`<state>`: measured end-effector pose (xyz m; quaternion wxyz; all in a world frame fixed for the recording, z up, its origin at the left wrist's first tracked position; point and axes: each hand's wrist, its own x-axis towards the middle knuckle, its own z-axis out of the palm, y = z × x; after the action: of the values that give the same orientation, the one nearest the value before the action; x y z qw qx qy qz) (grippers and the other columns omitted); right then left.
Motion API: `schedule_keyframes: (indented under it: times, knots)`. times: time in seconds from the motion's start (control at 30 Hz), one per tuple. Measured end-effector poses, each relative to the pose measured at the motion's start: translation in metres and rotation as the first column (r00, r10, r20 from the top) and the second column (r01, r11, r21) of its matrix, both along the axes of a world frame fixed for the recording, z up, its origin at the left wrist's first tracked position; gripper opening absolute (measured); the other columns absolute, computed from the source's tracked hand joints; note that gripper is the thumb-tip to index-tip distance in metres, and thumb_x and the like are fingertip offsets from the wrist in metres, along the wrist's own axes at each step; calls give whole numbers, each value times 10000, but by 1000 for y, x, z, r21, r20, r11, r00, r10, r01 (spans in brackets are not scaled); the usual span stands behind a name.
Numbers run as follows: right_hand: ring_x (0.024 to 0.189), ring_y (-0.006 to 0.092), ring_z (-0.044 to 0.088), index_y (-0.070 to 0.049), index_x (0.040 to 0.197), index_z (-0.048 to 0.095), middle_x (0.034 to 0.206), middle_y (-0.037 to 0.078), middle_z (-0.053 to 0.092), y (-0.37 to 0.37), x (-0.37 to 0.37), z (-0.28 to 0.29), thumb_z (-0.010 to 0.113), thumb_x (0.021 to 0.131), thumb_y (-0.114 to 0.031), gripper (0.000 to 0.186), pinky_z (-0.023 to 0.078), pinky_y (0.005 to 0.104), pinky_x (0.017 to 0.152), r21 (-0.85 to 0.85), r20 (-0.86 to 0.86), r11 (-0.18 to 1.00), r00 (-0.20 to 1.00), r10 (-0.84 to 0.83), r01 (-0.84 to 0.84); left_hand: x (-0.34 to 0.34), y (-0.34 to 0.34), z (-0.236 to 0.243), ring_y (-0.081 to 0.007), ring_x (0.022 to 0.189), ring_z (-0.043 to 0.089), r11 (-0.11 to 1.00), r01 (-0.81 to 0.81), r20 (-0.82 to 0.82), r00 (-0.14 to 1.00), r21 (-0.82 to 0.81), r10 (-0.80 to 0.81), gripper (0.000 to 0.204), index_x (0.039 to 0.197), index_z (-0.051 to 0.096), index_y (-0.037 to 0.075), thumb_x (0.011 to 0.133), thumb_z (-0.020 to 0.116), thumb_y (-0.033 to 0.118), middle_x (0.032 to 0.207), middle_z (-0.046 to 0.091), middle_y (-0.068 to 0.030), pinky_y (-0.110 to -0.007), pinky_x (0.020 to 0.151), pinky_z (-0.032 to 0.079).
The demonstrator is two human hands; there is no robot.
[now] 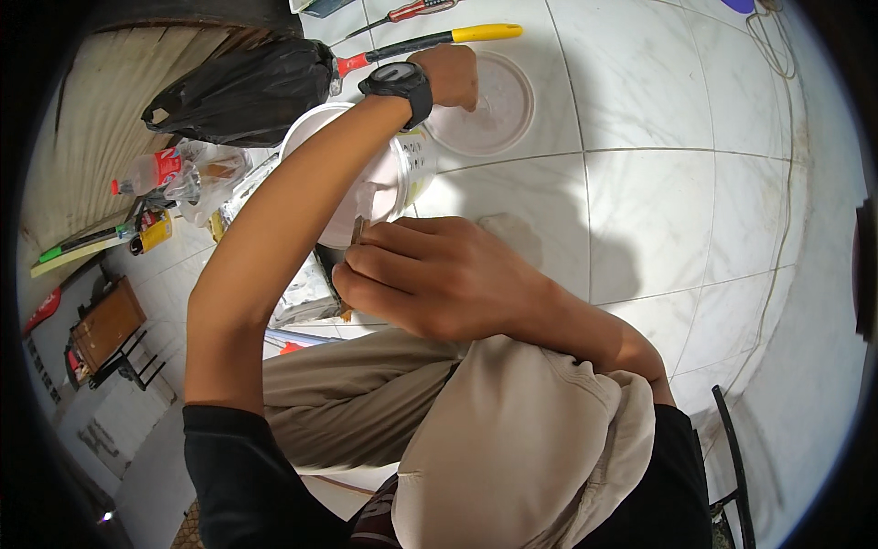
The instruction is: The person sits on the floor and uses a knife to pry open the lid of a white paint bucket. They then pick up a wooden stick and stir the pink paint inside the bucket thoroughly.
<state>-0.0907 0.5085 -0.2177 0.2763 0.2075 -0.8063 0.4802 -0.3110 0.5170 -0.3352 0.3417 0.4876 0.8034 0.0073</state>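
Note:
My right hand (pixel 430 274) is closed around a flat scraper (pixel 364 203), mostly hidden by the fingers. Pale paste coats the scraper's showing end, which is over the open white bucket (pixel 422 165). Inside the bucket is pale, creamy paste (pixel 343 215). My left arm, with a black watch (pixel 400 80) at the wrist, reaches across above the bucket. The left hand (pixel 450 78) is closed with its fingers curled down, at the left edge of a round, paste-smeared lid (pixel 489 102) lying on the tiles. Whatever those fingers grip is hidden from view.
A black plastic bag (pixel 247 91) lies left of the bucket. Beyond are a long yellow-handled tool (pixel 485 33) and a red screwdriver (pixel 422 9). A bottle (pixel 151 174) and clear bag (pixel 215 174) sit at left. A cable (pixel 788 165) runs along the right wall.

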Motion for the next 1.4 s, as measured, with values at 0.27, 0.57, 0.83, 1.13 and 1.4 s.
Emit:
schedule_keyframes:
  times: [0.27, 0.57, 0.83, 1.13, 1.4]
  knots:
    - [918, 223, 735, -11, 1031, 694, 996, 68, 697, 2, -2, 2, 763, 791, -92, 262, 628, 325, 712, 39, 49, 998, 998, 38, -40, -22, -17, 35, -267, 945, 719, 986, -64, -163, 983, 152, 89, 292, 1077, 842, 168, 832, 830, 325, 1021, 768, -113, -365, 880, 553]
    - [874, 245, 739, -17, 984, 718, 980, 82, 726, 3, -49, 18, 764, 792, -41, 200, 624, 361, 740, 124, 22, 991, 998, 53, -55, -23, -166, 232, -57, 620, 500, 726, -488, 161, 866, 484, 474, 243, 1126, 786, -2, 987, 729, 189, 680, 619, -9, -277, 557, 403]
    - [880, 281, 743, -6, 1063, 740, 1047, 115, 748, -34, -97, 21, 761, 938, -71, 142, 595, 360, 776, 59, 405, 974, 897, 178, -220, 80, -354, 177, -36, 719, 481, 216, -864, 638, 485, 454, 598, 242, 1239, 762, 39, 1039, 665, 136, 1011, 722, 20, -213, 661, 404]
    - [861, 280, 728, 1, 1054, 761, 1058, 138, 771, -31, -130, 28, 696, 983, -82, 127, 584, 364, 812, 363, 306, 881, 932, 196, -305, 250, -355, -31, -123, 698, 550, 257, -877, 615, 469, 405, 633, 215, 1171, 771, 117, 975, 760, 205, 816, 641, -9, -293, 727, 445]
    - [795, 237, 735, -1, 1073, 769, 988, 120, 776, -46, -91, 19, 728, 986, -107, 143, 574, 313, 734, 284, 540, 913, 836, 101, -294, 294, -332, -73, -178, 777, 604, 442, -725, 386, 669, 529, 635, 251, 1088, 753, 134, 938, 781, 334, 858, 652, -14, -377, 940, 398]
